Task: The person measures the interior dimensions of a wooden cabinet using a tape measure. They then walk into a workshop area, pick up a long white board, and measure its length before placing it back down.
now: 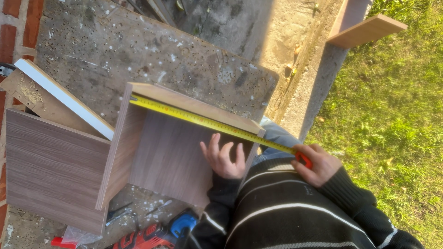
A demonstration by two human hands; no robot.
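Note:
A three-sided box of brown wood-grain board (161, 152) stands on a speckled worktop (138, 50). A yellow tape measure blade (203, 121) runs along the box's far upper edge, hooked at its left corner. My left hand (224, 158) presses flat against the inside of the box near its right wall, fingers spread. My right hand (317, 163) grips the red tape measure case (303, 159) just past the box's right end. Dark sleeves with white stripes cover both arms.
A larger wood-grain panel (50, 166) lies at the left, with a white-edged board (64, 97) behind it. A red and blue power drill (159, 233) lies at the near edge. A loose board (367, 30) rests on a concrete ledge; grass (397, 115) spreads to the right.

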